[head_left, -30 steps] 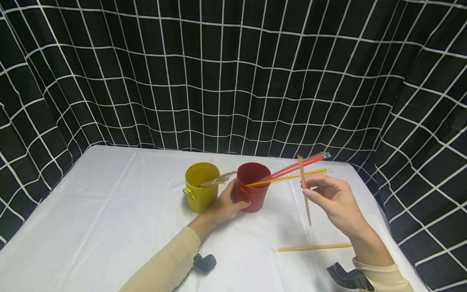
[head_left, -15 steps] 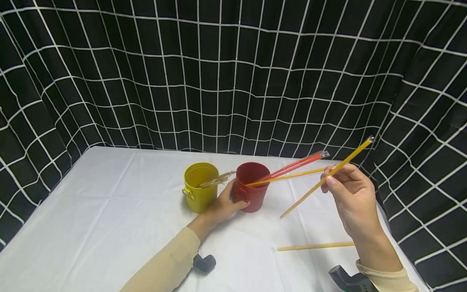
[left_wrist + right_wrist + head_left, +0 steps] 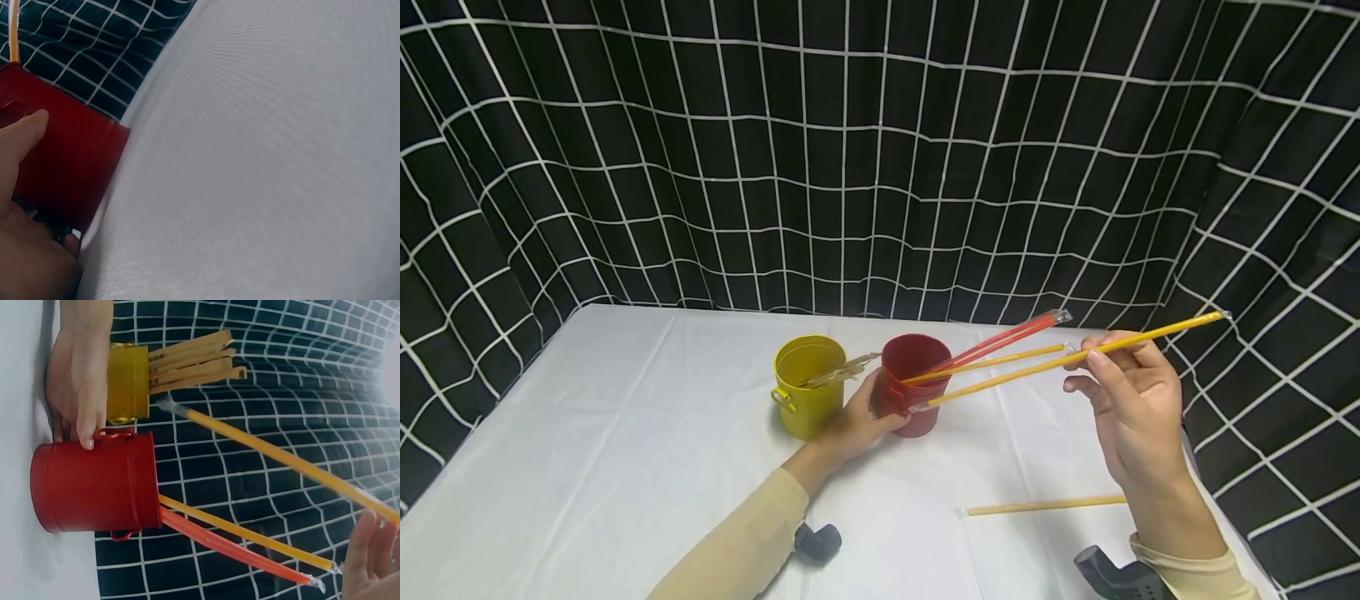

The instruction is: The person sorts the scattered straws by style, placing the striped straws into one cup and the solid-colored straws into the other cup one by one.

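Observation:
My left hand (image 3: 856, 427) grips the red bucket (image 3: 925, 425) from its left side, thumb on the wall near the handle. In my right hand (image 3: 1138, 404) a yellow straw (image 3: 1000, 382) in clear wrap is pinched between thumb and fingers. It slants down leftward, its lower end overlapping the front of the red bucket in the head view. Seen from the right wrist, that wrapped end (image 3: 172, 405) stands above the bucket's mouth. Red straws (image 3: 1011, 337) and another yellow straw (image 3: 1000, 361) lean rightward out of the red bucket.
A yellow bucket (image 3: 808, 414) stands just left of the red one, holding several thin tan sticks (image 3: 200, 362). One more yellow straw (image 3: 1045, 506) lies on the white tablecloth (image 3: 625, 467) near my right wrist. A black gridded curtain (image 3: 820, 167) rises behind the table.
My right hand has moved rightward and turned the yellow straw from nearly upright to a shallow slant, its lower end swinging left to the red bucket. My left hand keeps its grip.

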`<state>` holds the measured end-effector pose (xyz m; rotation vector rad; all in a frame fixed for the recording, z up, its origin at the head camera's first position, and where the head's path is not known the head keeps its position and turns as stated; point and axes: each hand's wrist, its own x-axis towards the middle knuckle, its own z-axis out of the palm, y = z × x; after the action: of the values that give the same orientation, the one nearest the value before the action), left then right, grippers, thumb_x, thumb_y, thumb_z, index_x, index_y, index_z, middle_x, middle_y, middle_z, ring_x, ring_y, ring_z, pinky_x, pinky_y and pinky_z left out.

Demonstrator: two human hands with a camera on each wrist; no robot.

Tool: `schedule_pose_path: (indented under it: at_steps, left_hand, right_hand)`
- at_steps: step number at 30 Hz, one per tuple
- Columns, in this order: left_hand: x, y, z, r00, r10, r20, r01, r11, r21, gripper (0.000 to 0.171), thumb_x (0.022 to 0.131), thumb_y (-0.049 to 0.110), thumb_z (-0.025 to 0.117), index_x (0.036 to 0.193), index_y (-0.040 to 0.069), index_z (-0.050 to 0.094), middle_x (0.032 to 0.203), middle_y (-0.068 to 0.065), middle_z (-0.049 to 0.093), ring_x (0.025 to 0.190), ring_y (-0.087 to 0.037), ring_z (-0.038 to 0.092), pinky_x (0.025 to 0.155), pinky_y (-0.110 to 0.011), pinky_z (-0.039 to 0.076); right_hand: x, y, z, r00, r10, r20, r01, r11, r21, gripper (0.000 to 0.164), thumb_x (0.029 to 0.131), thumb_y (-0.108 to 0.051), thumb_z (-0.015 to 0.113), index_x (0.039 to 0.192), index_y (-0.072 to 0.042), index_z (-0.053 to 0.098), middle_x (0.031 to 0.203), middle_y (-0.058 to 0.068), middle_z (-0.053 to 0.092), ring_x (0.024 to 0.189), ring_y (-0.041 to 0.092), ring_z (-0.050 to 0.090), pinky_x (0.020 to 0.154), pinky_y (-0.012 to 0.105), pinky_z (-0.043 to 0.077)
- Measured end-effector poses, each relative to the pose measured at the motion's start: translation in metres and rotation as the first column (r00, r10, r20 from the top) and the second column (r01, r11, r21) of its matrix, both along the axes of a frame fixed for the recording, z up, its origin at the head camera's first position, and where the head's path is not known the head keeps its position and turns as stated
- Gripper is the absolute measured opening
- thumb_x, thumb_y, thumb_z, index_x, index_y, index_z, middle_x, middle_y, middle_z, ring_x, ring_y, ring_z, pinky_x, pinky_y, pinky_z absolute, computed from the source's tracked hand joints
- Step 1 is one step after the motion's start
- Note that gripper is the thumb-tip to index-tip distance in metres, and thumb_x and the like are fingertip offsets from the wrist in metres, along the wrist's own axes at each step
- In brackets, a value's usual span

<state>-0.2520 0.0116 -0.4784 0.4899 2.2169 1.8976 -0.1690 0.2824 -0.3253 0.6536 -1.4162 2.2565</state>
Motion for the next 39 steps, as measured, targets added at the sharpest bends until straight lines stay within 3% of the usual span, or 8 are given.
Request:
schedule_pose_path:
  at_steps: [7,10,15,17,22,30,39]
  left_hand:
    - [0.001,-0.002,-0.001,1.000,0.007,0.020,-0.007,1.000,-0.007,0.082,0.094,0.018,0.070,0.161,0.014,0.024,0.166,-0.005,0.032,0.156,-0.027,0.026,0.127,-0.050,0.027]
    - [0.002,-0.003,-0.001,1.000,0.010,0.029,-0.010,1.000,-0.015,0.083,0.094,0.019,0.071,0.161,0.014,0.023,0.167,-0.005,0.031,0.157,-0.027,0.026,0.127,-0.050,0.026]
    - [0.001,-0.004,0.000,1.000,0.020,0.024,-0.019,0.999,-0.027,0.083,0.094,0.020,0.070,0.161,0.014,0.023,0.168,-0.005,0.030,0.157,-0.026,0.024,0.127,-0.050,0.026]
    - [0.000,-0.004,0.000,1.000,0.019,0.021,-0.018,1.000,-0.023,0.082,0.094,0.020,0.070,0.161,0.014,0.023,0.167,-0.005,0.030,0.157,-0.027,0.025,0.127,-0.050,0.027]
    - [-0.001,-0.002,-0.001,1.000,0.006,0.019,-0.005,1.000,-0.019,0.082,0.094,0.020,0.070,0.161,0.015,0.023,0.167,-0.005,0.031,0.157,-0.027,0.026,0.127,-0.050,0.028]
    - [-0.001,-0.002,-0.002,1.000,-0.002,0.002,0.002,1.000,-0.021,0.082,0.094,0.019,0.070,0.161,0.015,0.023,0.166,-0.004,0.032,0.157,-0.025,0.026,0.127,-0.049,0.027]
    - [0.000,-0.001,-0.001,1.000,-0.002,0.002,0.002,1.000,-0.024,0.082,0.094,0.019,0.070,0.161,0.013,0.023,0.166,-0.005,0.033,0.156,-0.026,0.027,0.127,-0.049,0.027]
  right_hand:
    - [-0.001,-0.006,-0.001,0.988,-0.120,0.100,0.134,0.980,-0.147,0.018,0.093,0.019,0.052,0.100,0.005,0.061,0.091,0.013,0.071,0.074,0.024,0.073,0.059,0.028,0.062]
    - [-0.004,-0.008,-0.005,0.985,-0.151,0.081,0.163,0.973,-0.162,0.017,0.092,0.020,0.054,0.100,0.007,0.062,0.090,0.015,0.072,0.075,0.025,0.075,0.059,0.030,0.063]
    - [-0.007,-0.014,-0.009,0.975,-0.215,0.059,0.217,0.976,-0.030,0.014,0.090,0.019,0.057,0.099,0.010,0.064,0.091,0.013,0.074,0.079,0.023,0.076,0.064,0.030,0.064]
    - [-0.009,-0.017,-0.010,0.960,-0.266,0.091,0.260,0.963,0.074,0.012,0.090,0.016,0.061,0.100,0.009,0.065,0.091,0.010,0.075,0.080,0.021,0.077,0.065,0.030,0.064]
    - [-0.011,-0.021,-0.015,0.932,-0.322,0.166,0.291,0.939,0.185,0.012,0.090,0.012,0.065,0.101,0.007,0.063,0.090,0.007,0.076,0.081,0.017,0.076,0.067,0.029,0.064]
    - [-0.014,-0.021,-0.022,0.936,-0.316,0.154,0.288,0.940,0.182,0.013,0.090,0.014,0.064,0.101,0.007,0.064,0.093,0.007,0.077,0.085,0.016,0.075,0.068,0.029,0.064]
    - [-0.022,-0.017,-0.037,0.929,-0.307,0.205,0.213,0.900,0.381,0.012,0.095,0.001,0.065,0.106,0.003,0.066,0.098,-0.004,0.078,0.086,0.010,0.076,0.073,0.027,0.064]
